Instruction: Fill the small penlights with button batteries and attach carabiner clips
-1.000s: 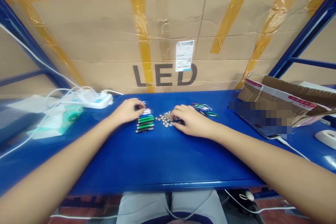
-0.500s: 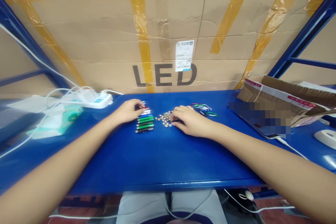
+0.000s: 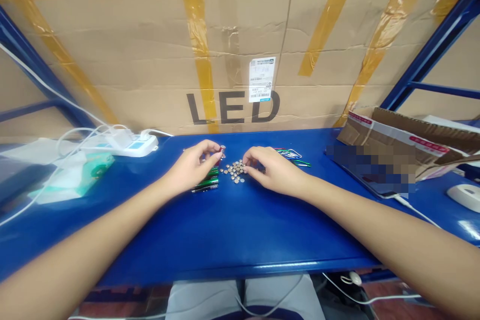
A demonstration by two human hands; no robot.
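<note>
My left hand (image 3: 193,166) is curled round a small pen-shaped torch (image 3: 220,150), held just above the blue table (image 3: 232,230). Only the torch's silvery tip shows past my fingers. Under this hand lies a row of green and black torches (image 3: 207,184), partly hidden. A pile of small silver button cells (image 3: 234,170) sits between my hands. My right hand (image 3: 272,170) rests at the pile's right edge with thumb and fingers pinched together; what they hold is too small to make out. Several coloured clips (image 3: 298,158) lie just behind my right hand.
A white power strip (image 3: 129,144) with cables and a teal-and-white packet (image 3: 75,176) lie at the left. A big cardboard sheet marked LED (image 3: 232,107) closes the back. An open cardboard box (image 3: 408,132) and a white object (image 3: 465,195) are at the right.
My left hand has lifted off the far end of the torch row with one torch and moved right, towards the cell pile. My right hand shifted slightly back and pinched its fingers.
</note>
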